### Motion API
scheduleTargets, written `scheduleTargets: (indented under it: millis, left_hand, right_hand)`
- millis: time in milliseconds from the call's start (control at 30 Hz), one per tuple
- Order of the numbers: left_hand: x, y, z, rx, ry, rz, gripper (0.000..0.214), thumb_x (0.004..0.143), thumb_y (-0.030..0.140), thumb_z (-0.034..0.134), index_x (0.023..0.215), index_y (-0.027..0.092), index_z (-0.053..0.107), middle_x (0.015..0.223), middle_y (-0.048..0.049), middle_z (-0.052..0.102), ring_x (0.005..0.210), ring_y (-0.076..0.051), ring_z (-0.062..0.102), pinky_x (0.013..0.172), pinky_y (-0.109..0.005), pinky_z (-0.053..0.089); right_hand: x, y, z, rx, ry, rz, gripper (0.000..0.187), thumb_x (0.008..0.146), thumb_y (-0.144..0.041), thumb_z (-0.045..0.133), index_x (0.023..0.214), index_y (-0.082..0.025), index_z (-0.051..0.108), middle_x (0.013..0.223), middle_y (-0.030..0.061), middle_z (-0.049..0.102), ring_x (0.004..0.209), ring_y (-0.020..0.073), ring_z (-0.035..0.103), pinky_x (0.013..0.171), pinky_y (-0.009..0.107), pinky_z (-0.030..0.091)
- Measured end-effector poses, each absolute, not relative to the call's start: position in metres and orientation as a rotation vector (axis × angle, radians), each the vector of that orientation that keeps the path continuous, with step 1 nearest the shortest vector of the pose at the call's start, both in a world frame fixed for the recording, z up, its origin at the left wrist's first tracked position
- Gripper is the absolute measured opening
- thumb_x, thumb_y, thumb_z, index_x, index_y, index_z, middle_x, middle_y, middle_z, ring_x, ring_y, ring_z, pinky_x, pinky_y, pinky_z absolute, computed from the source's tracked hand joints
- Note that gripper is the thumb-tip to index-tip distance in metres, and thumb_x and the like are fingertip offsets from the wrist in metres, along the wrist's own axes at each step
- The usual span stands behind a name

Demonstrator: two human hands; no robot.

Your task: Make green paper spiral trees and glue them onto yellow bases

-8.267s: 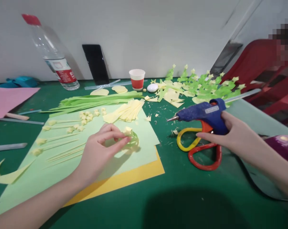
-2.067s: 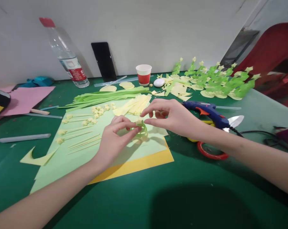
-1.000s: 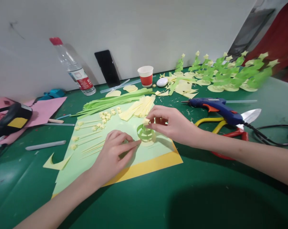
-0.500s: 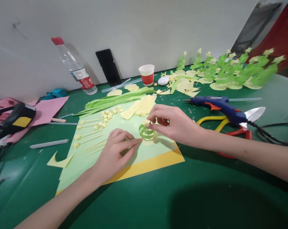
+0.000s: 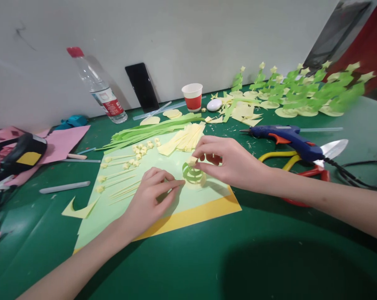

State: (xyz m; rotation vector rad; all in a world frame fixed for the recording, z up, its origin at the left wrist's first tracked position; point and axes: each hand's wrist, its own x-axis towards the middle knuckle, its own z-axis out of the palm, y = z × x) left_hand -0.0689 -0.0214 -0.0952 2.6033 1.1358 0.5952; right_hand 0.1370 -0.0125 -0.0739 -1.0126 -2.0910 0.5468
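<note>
My right hand point(image 5: 222, 160) pinches a small pale yellow paper star point(image 5: 192, 161) between thumb and fingertips. Directly below the star, a green paper strip coil point(image 5: 193, 173) stands over a round pale yellow paper disc point(image 5: 198, 184). At the disc's left edge, the closed thumb and index finger of my left hand point(image 5: 157, 193) hold it. All of this rests on a light green paper sheet point(image 5: 103, 216) with a yellow sheet point(image 5: 203, 212) beneath. Several paper stars point(image 5: 141, 151), some on thin sticks, lie left of my hands, beside bare yellow sticks point(image 5: 124, 193).
Green paper strips point(image 5: 153, 129) and yellow strips point(image 5: 186, 139) lie behind my hands. On the right are a blue glue gun point(image 5: 285, 139) and red-handled scissors point(image 5: 325, 173). Behind stand a bottle point(image 5: 105, 98), phone point(image 5: 142, 87), paper cup point(image 5: 193, 100) and several finished paper plants point(image 5: 300, 89).
My left fingertips have shifted very slightly left. My right hand keeps its pinch on the star, and the coil stays upright in place.
</note>
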Motion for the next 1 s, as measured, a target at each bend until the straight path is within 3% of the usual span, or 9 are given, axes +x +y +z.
scheduleTargets:
  millis: [333, 533, 1000]
  left_hand:
    - [-0.070, -0.019, -0.095, 2.500, 1.231, 0.599, 0.025, 0.086, 0.024, 0.042, 0.087, 0.020, 0.066, 0.077, -0.0042, 0.062, 0.079, -0.021, 0.051, 0.071, -0.036, 0.042]
    - [-0.067, -0.019, -0.090, 2.248, 1.389, 0.842, 0.011, 0.083, 0.027, 0.048, 0.081, 0.021, 0.057, 0.079, -0.0015, 0.058, 0.082, -0.020, 0.051, 0.075, -0.034, 0.042]
    - [-0.035, -0.011, -0.092, 2.101, 1.153, 1.008, 0.002, 0.077, 0.024, 0.059, 0.075, 0.023, 0.059, 0.074, 0.0006, 0.048, 0.077, -0.018, 0.047, 0.074, -0.034, 0.043]
  right_hand:
    - [0.137, -0.013, -0.073, -1.018, -2.092, 0.551, 0.008, 0.077, -0.012, 0.055, 0.073, -0.010, 0.062, 0.072, 0.0022, 0.054, 0.054, 0.0059, 0.041, 0.049, 0.020, 0.033]
    - [0.137, -0.012, -0.072, -1.008, -2.089, 0.575, 0.009, 0.077, -0.012, 0.056, 0.073, -0.010, 0.063, 0.071, 0.0019, 0.054, 0.053, 0.0057, 0.041, 0.049, 0.020, 0.033]
    - [0.136, -0.012, -0.071, -1.063, -2.066, 0.685, 0.010, 0.075, -0.009, 0.054, 0.075, -0.012, 0.064, 0.073, 0.0010, 0.053, 0.055, 0.0057, 0.042, 0.052, 0.021, 0.034]
